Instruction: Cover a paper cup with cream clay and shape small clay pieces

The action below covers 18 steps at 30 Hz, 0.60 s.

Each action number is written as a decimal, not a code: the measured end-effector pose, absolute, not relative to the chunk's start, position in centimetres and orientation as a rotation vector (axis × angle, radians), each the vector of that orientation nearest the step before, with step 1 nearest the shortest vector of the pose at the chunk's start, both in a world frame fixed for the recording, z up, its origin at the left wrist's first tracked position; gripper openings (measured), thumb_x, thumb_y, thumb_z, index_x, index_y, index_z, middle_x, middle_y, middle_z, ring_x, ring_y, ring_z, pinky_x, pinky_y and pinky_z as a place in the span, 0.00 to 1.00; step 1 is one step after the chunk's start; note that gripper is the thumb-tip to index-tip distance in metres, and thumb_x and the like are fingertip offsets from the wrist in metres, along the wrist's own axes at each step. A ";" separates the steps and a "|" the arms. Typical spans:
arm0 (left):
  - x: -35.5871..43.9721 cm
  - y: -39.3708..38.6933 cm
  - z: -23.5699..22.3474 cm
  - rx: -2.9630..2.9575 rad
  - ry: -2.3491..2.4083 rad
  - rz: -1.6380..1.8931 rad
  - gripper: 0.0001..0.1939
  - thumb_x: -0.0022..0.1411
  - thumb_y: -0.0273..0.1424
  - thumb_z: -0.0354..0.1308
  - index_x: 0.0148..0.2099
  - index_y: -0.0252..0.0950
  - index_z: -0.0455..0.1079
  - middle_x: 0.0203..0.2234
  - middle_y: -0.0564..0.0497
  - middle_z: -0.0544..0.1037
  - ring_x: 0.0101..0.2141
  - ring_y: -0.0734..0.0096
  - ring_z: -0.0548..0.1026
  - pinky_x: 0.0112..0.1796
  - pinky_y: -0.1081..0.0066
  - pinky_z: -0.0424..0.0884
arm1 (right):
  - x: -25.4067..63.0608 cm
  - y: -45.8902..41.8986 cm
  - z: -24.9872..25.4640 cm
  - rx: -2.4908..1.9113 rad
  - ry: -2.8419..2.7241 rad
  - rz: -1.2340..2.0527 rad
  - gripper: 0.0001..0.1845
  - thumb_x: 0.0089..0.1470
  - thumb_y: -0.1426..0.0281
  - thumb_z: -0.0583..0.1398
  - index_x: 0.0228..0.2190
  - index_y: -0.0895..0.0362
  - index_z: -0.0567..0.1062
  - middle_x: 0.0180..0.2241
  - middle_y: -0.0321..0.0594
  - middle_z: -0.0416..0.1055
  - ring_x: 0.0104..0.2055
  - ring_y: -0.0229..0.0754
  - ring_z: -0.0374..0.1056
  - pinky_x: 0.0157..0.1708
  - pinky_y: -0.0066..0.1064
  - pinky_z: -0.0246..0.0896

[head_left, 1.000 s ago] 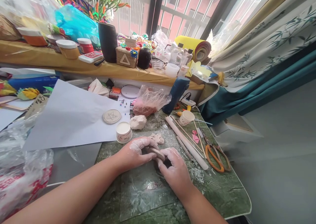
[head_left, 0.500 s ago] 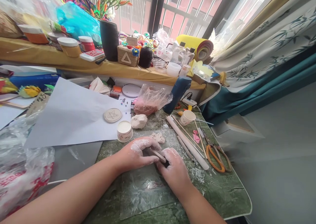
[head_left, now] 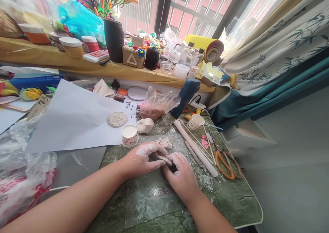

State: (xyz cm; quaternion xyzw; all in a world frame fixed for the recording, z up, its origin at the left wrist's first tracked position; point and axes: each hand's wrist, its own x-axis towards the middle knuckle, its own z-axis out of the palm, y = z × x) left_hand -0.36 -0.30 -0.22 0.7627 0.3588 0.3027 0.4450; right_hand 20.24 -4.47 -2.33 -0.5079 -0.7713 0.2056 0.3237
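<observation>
Slightly shifted since earlier, clay piece (head_left: pixel 164 160) between left hand (head_left: pixel 147 158) and right hand (head_left: pixel 183 173), gripped by both.

Light: daylight, admitted through the barred window (head_left: pixel 190 17) at the top; panes bleached nearly white toward the upper right. Exposure: bright overall; white paper (head_left: pixel 79 120) evenly lit; teal curtain (head_left: pixel 259 106) and grey wall (head_left: pixel 293 171) at the right left dimmer. Backlighting: black vase (head_left: pixel 113 41) rendered dark, with little detail. Glare: pale reflections scattered over the clear sheet (head_left: pixel 149 207) on the bench (head_left: pixel 231 205). Shadow: soft; a dark patch cast between the left hand (head_left: pixel 149 157) and the right hand (head_left: pixel 181 174). Distortion: wide-angle; forearms stretched toward the lower edge, window frame slanted. Definition: small print on the cup (head_left: pixel 130 136) not resolved.
</observation>
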 end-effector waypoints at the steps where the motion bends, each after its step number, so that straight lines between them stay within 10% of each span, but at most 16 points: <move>1: -0.3 -0.3 -0.2 1.869 0.875 0.751 0.09 0.64 0.33 0.62 0.46 0.38 0.75 0.39 0.50 0.81 0.40 0.67 0.79 0.43 0.70 0.74 | 20.2 -4.4 -2.4 -1.345 -2.038 0.536 0.05 0.61 0.69 0.60 0.31 0.52 0.71 0.32 0.38 0.72 0.37 0.45 0.66 0.39 0.35 0.61; 18: -0.6 -0.3 -0.2 1.885 0.876 0.774 0.09 0.64 0.33 0.62 0.46 0.39 0.76 0.41 0.48 0.81 0.44 0.64 0.79 0.47 0.68 0.74 | 20.3 -4.6 -2.4 -1.337 -2.006 0.496 0.03 0.62 0.68 0.61 0.34 0.52 0.75 0.34 0.39 0.74 0.38 0.45 0.67 0.39 0.35 0.63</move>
